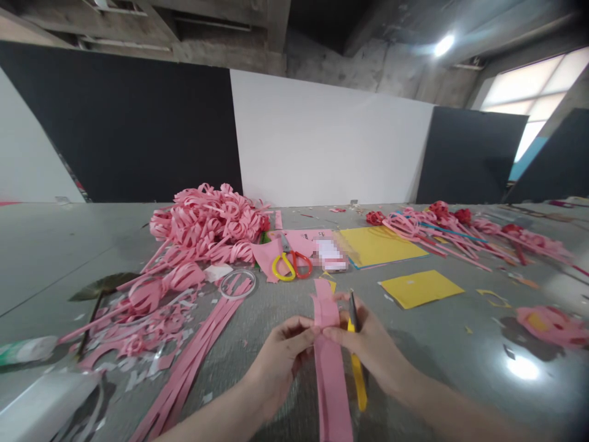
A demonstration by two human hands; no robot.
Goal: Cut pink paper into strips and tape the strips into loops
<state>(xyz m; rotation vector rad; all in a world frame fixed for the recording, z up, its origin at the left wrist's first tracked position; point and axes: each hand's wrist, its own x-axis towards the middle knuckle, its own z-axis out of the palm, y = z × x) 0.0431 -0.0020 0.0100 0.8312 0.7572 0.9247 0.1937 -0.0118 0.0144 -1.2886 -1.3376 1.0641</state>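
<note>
A long pink paper strip (329,380) runs from the near edge up between both hands, its far end standing free past the fingers. The left hand (288,347) has its grip closed on the strip's left edge, thumb on top; the right hand (361,337) pinches the other edge, probably so the paper stays level and taut. A yellow-and-black tool (359,387) is tucked into the right hand too, likely to spare putting it down. Left of the left forearm, a bundle of narrow strips (197,356) crowds the counter (267,301), leaving less room than on the right, where the small yellow sheet (421,288) lies well apart from the hand. A clear ring (223,287) sits over the bundle's far end, perhaps as a light weight. Beyond the fingertips, scissors (289,252) rest handles toward the person, which would suit an easy reach. Farther left rises a pink heap (207,215), and the white panel (331,141) bounds the far edge
</note>
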